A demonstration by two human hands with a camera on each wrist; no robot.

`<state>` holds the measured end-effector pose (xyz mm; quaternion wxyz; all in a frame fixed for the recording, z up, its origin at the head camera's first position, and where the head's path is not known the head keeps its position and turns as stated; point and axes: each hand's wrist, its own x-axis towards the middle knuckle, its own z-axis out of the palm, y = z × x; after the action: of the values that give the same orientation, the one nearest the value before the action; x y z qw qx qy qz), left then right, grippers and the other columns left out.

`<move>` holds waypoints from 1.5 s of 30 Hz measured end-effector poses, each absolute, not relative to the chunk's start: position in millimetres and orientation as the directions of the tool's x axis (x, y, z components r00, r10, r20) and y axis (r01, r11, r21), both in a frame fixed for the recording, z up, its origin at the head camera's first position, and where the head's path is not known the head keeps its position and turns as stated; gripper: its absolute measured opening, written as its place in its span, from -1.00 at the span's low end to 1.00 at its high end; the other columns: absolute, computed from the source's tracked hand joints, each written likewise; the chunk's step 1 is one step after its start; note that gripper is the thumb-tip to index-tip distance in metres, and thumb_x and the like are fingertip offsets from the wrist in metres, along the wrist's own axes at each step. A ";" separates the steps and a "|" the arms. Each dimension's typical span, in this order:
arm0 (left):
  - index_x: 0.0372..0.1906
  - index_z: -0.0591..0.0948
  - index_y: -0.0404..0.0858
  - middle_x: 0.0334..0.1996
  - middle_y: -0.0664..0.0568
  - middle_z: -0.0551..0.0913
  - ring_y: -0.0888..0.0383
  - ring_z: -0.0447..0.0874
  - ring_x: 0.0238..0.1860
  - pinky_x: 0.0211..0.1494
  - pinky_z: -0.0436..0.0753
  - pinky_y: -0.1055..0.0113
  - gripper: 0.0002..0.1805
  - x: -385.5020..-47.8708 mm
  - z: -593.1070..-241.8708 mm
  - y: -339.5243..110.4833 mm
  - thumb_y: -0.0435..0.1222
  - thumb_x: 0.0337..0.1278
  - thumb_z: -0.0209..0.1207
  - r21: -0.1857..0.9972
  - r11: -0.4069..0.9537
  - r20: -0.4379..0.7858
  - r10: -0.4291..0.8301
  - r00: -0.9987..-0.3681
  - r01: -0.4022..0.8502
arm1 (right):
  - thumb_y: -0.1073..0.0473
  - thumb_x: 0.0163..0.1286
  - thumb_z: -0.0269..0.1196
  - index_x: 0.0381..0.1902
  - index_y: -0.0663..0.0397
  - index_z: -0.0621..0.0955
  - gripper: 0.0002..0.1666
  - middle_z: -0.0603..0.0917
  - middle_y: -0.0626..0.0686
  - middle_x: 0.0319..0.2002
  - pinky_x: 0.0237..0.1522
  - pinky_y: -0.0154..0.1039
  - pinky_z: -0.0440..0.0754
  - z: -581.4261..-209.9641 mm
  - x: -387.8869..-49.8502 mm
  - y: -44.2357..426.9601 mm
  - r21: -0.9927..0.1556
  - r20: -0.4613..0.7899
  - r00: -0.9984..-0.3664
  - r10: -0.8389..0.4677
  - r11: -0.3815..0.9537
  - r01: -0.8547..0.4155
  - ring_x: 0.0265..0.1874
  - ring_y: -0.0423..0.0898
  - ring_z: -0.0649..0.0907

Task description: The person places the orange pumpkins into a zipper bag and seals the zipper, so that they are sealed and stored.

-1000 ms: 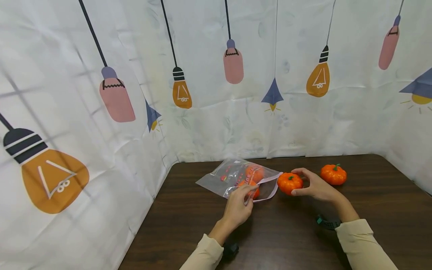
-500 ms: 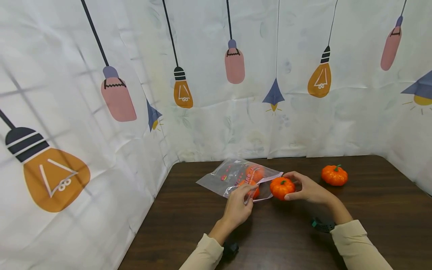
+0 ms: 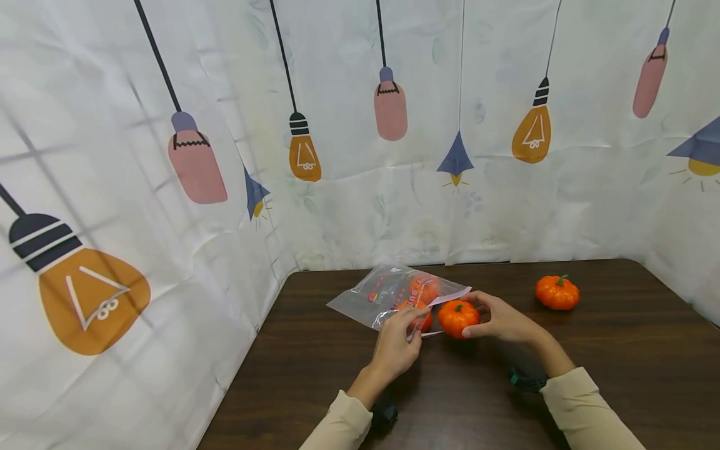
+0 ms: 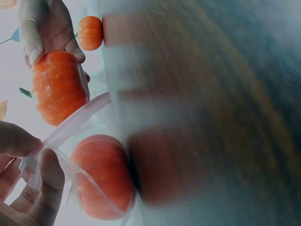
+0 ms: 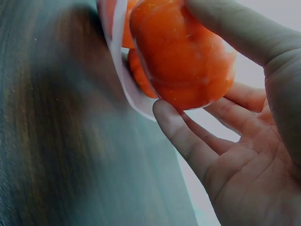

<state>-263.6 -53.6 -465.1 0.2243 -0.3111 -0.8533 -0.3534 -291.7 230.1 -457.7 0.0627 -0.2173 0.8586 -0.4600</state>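
Note:
A clear plastic bag (image 3: 360, 300) with a pale pink rim and pink print lies on the table, its mouth facing right. Two orange pumpkins show inside; one pumpkin (image 4: 104, 176) appears large in the left wrist view. My left hand (image 3: 396, 344) pinches the bag's rim between thumb and fingers. With its fingers and thumb around another small orange pumpkin (image 3: 457, 319), my right hand (image 3: 500, 320) holds it at the bag's mouth. In the right wrist view this pumpkin (image 5: 183, 56) sits right by the pink rim, and the fingers support it from below.
A further orange pumpkin (image 3: 557, 292) with a green stem stands to the right on the dark wooden table (image 3: 472, 400). White curtains (image 3: 349, 212) printed with lamps hang behind and to the left. A dark wrist device (image 3: 527, 379) shows below the right wrist.
My right hand has moved left with the pumpkin, from beside the bag's rim to its mouth. The left hand and the bag have stayed in place.

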 end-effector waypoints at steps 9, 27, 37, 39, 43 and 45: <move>0.13 0.72 -0.20 -0.07 0.06 0.78 0.22 0.50 -0.38 -0.37 0.38 0.57 -0.52 -266.0 -466.4 -53.6 -0.50 0.04 0.31 0.470 0.531 0.619 0.371 -0.692 0.705 | 0.00 0.25 0.47 0.35 0.25 0.40 -0.16 0.56 0.26 0.23 0.15 0.04 0.64 -462.4 -291.6 218.4 -0.827 0.101 -0.894 -0.437 0.462 -0.320 0.17 0.17 0.59; 0.16 0.71 -0.13 -0.01 0.08 0.76 0.19 0.52 -0.39 -0.36 0.43 0.58 -0.50 -263.1 -465.7 -53.5 -0.49 0.06 0.30 0.500 0.533 0.585 0.373 -0.720 0.682 | 0.02 0.27 0.47 0.38 0.39 0.36 -0.10 0.56 0.31 0.23 0.12 0.02 0.68 -465.4 -290.6 203.5 -0.842 0.106 -0.892 -0.440 0.437 -0.316 0.13 0.13 0.62; 0.15 0.71 -0.14 -0.05 0.10 0.76 0.14 0.54 -0.37 -0.37 0.39 0.56 -0.50 -263.0 -466.1 -52.7 -0.50 0.04 0.32 0.497 0.531 0.586 0.377 -0.717 0.686 | 0.01 0.24 0.50 0.33 0.38 0.38 -0.11 0.58 0.29 0.19 0.11 0.03 0.68 -470.0 -289.8 194.9 -0.835 0.119 -0.908 -0.402 0.454 -0.310 0.10 0.11 0.64; 0.15 0.71 -0.15 -0.05 0.11 0.75 0.14 0.53 -0.38 -0.38 0.37 0.56 -0.50 -263.0 -466.2 -52.6 -0.50 0.03 0.32 0.494 0.529 0.589 0.380 -0.713 0.690 | -0.02 0.22 0.51 0.33 0.36 0.40 -0.10 0.59 0.28 0.19 0.10 0.05 0.68 -471.6 -289.7 193.0 -0.819 0.124 -0.914 -0.387 0.481 -0.314 0.10 0.12 0.64; 0.15 0.71 -0.16 -0.07 0.10 0.74 0.16 0.50 -0.40 -0.39 0.36 0.56 -0.49 -263.8 -466.8 -52.6 -0.51 0.03 0.30 0.487 0.519 0.600 0.385 -0.701 0.702 | -0.10 0.18 0.52 0.33 0.30 0.44 -0.08 0.61 0.26 0.20 0.14 0.11 0.65 -474.6 -289.2 189.3 -0.769 0.136 -0.923 -0.361 0.549 -0.328 0.11 0.13 0.64; 0.15 0.71 -0.17 -0.08 0.09 0.74 0.19 0.48 -0.41 -0.39 0.37 0.57 -0.49 -264.0 -467.0 -52.8 -0.51 0.03 0.30 0.486 0.516 0.604 0.386 -0.698 0.706 | -0.13 0.18 0.52 0.33 0.26 0.46 -0.08 0.62 0.24 0.20 0.16 0.14 0.63 -475.8 -289.0 188.0 -0.743 0.151 -0.922 -0.357 0.574 -0.344 0.11 0.12 0.64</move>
<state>-264.0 -52.8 -467.0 0.2156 -0.3235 -0.8434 -0.3709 -289.0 188.0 -475.8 0.0079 -0.1975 0.8871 -0.4170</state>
